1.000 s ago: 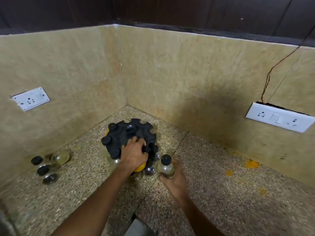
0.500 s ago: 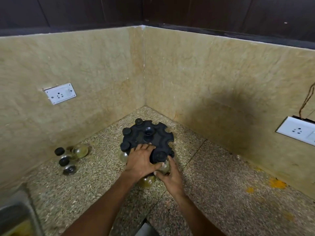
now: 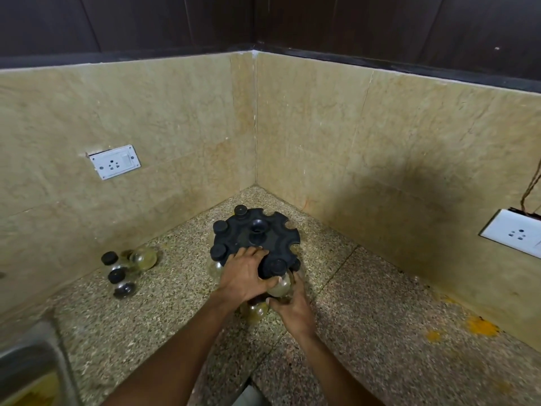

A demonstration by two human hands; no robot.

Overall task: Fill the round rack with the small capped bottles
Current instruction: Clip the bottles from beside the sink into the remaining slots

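Observation:
The black round rack [image 3: 257,238] stands in the counter's corner, with capped bottles hanging in its left and near slots. My left hand [image 3: 243,276] lies across the rack's near edge, fingers spread over the top. My right hand [image 3: 292,306] grips a small glass bottle [image 3: 281,286] from below; the bottle's black cap [image 3: 276,263] sits in a near slot of the rack. Another bottle [image 3: 254,312] shows under my hands. Several loose capped bottles [image 3: 117,273] lie by the left wall.
A steel sink [image 3: 29,370] fills the lower left corner. White sockets sit on the left wall [image 3: 114,161] and the right wall [image 3: 518,234]. Yellow stains [image 3: 483,326] mark the speckled counter [image 3: 380,332] at the right.
My right hand has brought the bottle from the counter up against the rack's near slot. My left hand has stayed on the rack. The view has swung left.

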